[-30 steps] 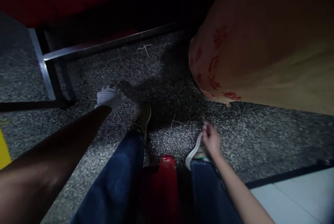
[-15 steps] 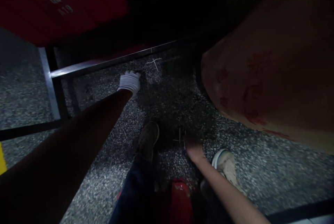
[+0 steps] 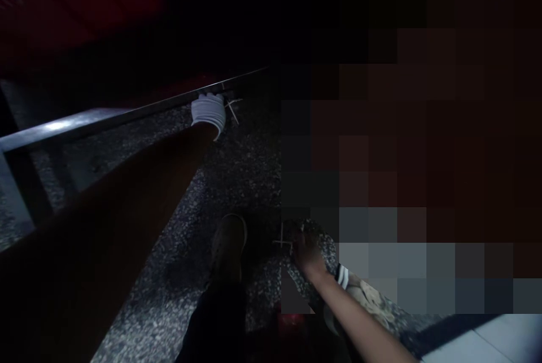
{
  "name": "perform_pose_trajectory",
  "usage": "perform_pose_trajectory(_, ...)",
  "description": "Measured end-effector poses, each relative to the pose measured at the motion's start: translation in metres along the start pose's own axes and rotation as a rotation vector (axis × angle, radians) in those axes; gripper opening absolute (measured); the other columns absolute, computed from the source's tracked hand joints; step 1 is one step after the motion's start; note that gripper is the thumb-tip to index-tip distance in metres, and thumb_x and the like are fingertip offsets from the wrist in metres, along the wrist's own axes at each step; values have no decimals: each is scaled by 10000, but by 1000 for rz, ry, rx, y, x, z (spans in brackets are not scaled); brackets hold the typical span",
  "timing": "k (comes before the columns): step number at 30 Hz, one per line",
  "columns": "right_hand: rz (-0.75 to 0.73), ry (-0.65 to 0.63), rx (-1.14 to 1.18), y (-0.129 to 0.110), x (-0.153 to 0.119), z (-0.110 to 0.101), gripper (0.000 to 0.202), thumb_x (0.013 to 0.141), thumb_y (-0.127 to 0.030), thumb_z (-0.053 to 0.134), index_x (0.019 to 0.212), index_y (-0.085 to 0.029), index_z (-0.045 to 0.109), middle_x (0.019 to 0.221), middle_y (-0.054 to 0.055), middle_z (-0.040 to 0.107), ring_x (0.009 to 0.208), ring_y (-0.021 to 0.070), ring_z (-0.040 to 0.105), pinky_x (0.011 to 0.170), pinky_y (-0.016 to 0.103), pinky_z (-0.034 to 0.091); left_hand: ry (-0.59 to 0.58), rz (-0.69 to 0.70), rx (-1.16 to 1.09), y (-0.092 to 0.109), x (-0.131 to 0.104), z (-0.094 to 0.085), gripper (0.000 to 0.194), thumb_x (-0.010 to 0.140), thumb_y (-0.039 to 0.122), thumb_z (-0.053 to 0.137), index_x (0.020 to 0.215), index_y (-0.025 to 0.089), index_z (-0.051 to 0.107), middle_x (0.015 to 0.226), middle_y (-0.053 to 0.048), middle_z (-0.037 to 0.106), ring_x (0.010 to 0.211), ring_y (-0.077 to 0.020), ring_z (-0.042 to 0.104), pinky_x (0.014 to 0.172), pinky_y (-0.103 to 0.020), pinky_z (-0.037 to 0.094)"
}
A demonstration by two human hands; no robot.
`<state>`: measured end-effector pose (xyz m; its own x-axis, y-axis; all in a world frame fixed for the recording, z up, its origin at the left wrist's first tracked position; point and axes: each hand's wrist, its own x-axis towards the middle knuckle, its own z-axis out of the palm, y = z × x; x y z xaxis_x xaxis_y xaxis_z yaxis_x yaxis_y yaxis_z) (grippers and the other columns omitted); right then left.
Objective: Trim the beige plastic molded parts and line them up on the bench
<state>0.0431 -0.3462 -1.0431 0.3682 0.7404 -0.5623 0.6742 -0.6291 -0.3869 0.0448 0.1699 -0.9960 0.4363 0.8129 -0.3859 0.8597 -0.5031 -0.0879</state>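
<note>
My left hand (image 3: 208, 110), in a white glove, reaches to the lower edge of a metal rail (image 3: 105, 116). Its fingertips are lost in the dark, and any object in them is hidden. Thin pale crossed strips (image 3: 232, 111) lie just right of it on the speckled floor. Lower down, my right hand (image 3: 308, 254) is bare and low over the floor, its fingers dark and blurred. Another pale cross-shaped mark or strip (image 3: 282, 240) is just left of those fingers; whether they touch it is unclear.
A dark red surface (image 3: 76, 1) rises behind the rail at the upper left. A brown shoe (image 3: 228, 244) stands between the arms, and a light shoe (image 3: 368, 298) is beside the right forearm. Something red (image 3: 291, 320) lies low in the middle. Coarse blocks obscure much of the right side.
My left hand has moved up against the rail, closer to the upper crossed strips. My right hand stays near the lower strips. The view has shifted, and blocks now cover the right side.
</note>
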Motion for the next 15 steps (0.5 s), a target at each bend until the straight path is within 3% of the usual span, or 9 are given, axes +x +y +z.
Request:
perform_pose_trajectory(7, -90, 79, 30, 6, 7, 1, 301, 1034, -350, 656, 1299, -207, 651, 1347, 100, 654, 1134, 245, 678, 960, 461, 595, -8, -53, -89, 9, -1, 9, 339, 1023, 371, 632, 1287, 157, 646, 1313, -116, 670, 1169, -273, 652, 1014, -521, 519)
perform_pose_trajectory(12, -70, 167, 50, 25, 8, 3, 302, 1029, -354, 665, 1274, -178, 650, 1257, 88, 682, 1034, 223, 702, 877, 423, 618, 42, -67, -215, 4, -13, 10, 333, 1035, 335, 617, 1316, 158, 635, 1370, -125, 652, 1246, -289, 627, 1047, -537, 509)
perform_pose_trajectory(15, -65, 210, 54, 34, 10, 2, 317, 1029, -354, 665, 1293, -180, 640, 1270, 91, 675, 1041, 227, 700, 874, 424, 620, 59, -119, -308, -2, -23, 10, 319, 1043, 343, 598, 1296, 155, 645, 1310, -120, 683, 1193, -285, 661, 1028, -532, 527)
